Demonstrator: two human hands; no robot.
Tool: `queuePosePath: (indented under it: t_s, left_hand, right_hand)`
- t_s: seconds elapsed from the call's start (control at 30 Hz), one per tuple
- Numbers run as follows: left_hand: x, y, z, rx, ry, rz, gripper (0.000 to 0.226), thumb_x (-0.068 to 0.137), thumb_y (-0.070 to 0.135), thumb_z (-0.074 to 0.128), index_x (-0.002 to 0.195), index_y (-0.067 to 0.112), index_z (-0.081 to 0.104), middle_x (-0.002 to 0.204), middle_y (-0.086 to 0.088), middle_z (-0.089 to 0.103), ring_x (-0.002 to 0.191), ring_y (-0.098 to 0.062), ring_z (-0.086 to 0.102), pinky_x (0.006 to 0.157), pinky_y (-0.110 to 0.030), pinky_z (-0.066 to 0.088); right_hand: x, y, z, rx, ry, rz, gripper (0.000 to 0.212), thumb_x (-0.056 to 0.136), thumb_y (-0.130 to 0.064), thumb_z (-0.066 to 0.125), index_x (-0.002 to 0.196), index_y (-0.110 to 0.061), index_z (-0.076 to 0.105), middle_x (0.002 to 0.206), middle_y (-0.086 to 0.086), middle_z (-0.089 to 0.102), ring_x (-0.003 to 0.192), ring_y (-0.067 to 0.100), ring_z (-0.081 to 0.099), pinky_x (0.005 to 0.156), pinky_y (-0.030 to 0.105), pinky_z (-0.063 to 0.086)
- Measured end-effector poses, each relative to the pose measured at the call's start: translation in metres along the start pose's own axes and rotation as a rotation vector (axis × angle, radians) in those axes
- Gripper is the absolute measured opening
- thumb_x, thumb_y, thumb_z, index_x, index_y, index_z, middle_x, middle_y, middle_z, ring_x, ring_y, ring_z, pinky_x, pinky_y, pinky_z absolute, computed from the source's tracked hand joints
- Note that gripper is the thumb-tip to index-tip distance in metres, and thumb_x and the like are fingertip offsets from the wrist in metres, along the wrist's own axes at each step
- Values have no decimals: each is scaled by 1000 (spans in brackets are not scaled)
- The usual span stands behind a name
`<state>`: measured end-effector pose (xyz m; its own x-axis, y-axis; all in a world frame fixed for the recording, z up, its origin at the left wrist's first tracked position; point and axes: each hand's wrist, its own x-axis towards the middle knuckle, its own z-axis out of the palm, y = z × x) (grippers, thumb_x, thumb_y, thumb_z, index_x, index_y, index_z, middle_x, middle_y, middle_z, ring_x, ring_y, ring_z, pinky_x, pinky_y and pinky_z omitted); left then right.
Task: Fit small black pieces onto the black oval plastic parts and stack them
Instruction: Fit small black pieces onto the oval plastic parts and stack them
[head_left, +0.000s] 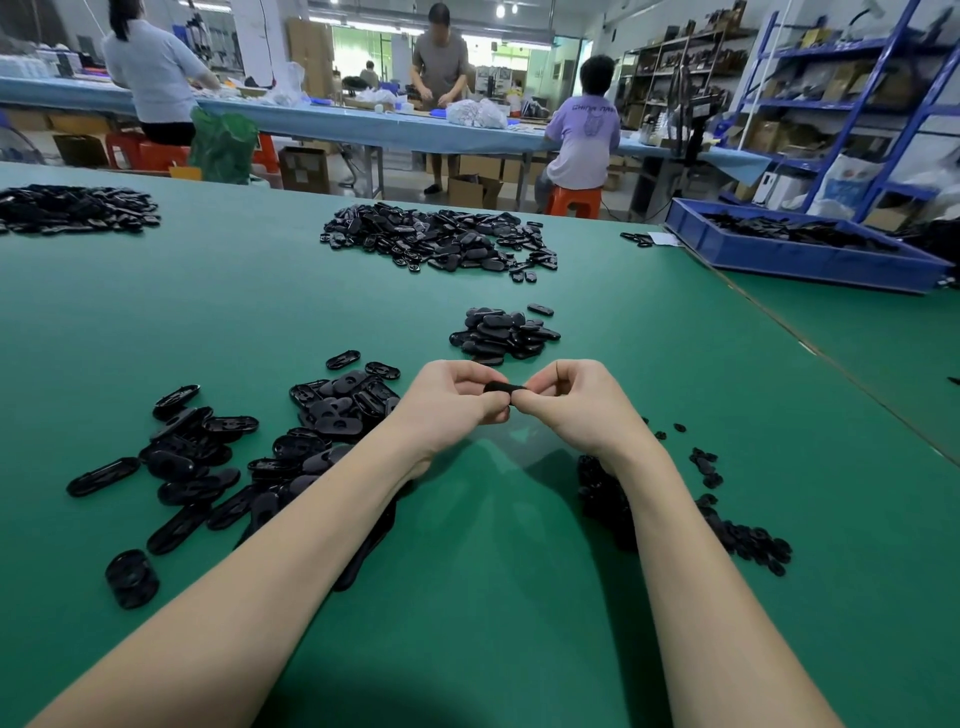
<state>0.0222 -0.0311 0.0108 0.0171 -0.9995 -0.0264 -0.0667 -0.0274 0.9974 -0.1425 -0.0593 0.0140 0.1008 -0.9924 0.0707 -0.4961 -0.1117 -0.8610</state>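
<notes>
Two bare forearms; no sleeves; left grip (452, 400) and right grip (576, 402) ungloved

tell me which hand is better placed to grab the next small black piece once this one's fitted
Right, probably. The small black pieces lie under and beside the right hand; the left hand sits nearer the oval parts.

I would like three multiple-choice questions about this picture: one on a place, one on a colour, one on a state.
1. Where does the heap of small black pieces lie?
A. by the right forearm
B. in the blue plastic tray
C. on a stool

2. What colour is the table mat?
A. grey
B. green
C. red

3. What is the state of the hands?
A. both flat
B. one idle
C. both pinch one part

Answers:
1 A, it lies beside that forearm.
2 B, the mat is green.
3 C, left hand and right hand pinch the black oval plastic part.
</notes>
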Motion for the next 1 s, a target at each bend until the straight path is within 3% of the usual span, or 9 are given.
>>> queuePosePath:
  t_s: [0.23,0.37,0.57,0.73,0.87,1.0]
  left_hand:
    - [3,-7,-1,42,18,8,11,89,2,72,98,5,69,76,-6,77,69,-13,72,82,-26,57]
    - [6,-5,-13,170,-36,127,20,88,10,73,103,19,64,81,-1,78,76,-14,74,86,-31,56]
    - [7,-4,-20,551,-37,358,22,83,17,76,96,33,67,89,15,74,74,-2,70,69,-7,46]
    - [11,-12,-23,691,27,387,19,83,25,79,95,34,67,90,23,71,69,0,65,63,-5,42]
    - [30,-12,-22,721,145,348,15,82,33,78,91,36,68,88,21,70,66,-2,63,71,-20,51]
    - [65,4,-12,798,227,333,17,85,31,75,101,28,69,93,10,70,78,-15,63,83,-33,54]
  right_hand:
    - [-4,-2,4,-62,16,-12,16,77,-29,80,76,-23,65,49,-21,57,44,-5,48,45,10,37]
    - [-5,-2,0,106,-20,-8,14,86,-23,80,81,-20,67,59,-14,60,48,2,51,46,12,39]
    - [-7,-3,-12,206,-82,44,16,84,-35,82,87,-24,72,73,-9,71,52,5,57,47,14,39]
    - [-4,2,-13,172,28,69,8,87,-33,77,85,-25,75,86,-8,76,53,2,62,55,17,41]
    - [-1,8,-17,146,89,66,11,85,-30,78,76,-25,76,66,-18,69,49,-1,60,45,6,37]
    - [1,13,-18,104,102,93,12,84,-34,77,73,-27,76,64,-19,69,53,0,61,56,18,43]
